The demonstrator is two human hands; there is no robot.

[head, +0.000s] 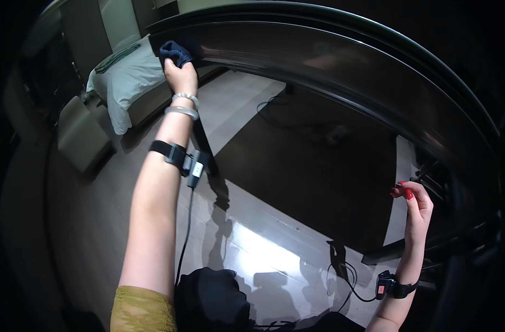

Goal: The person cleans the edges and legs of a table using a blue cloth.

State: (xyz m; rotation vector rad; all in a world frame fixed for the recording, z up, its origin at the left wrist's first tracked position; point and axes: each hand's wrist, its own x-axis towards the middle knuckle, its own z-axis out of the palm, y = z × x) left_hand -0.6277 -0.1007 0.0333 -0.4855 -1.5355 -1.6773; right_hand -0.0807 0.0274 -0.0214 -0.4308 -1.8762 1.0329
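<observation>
My left hand (182, 76) reaches far forward and grips a bunched dark blue cloth (175, 52). The cloth lies against the left end of a long, dark, glossy panel (318, 54), which looks like the side of a table. A dark leg (202, 145) slants down below that end, partly behind my forearm. On the right, my right hand (418, 203) hangs in the air below the panel. Its red-nailed fingers curl loosely towards the thumb, and I see nothing in them.
A bed with a white cover (132, 83) stands at the upper left, near a pale upholstered seat (84, 133). A dark rug (310, 174) covers part of the pale floor (152, 265). Cables run from strapped devices (197, 168) on both forearms. Dark bars (435, 178) stand at right.
</observation>
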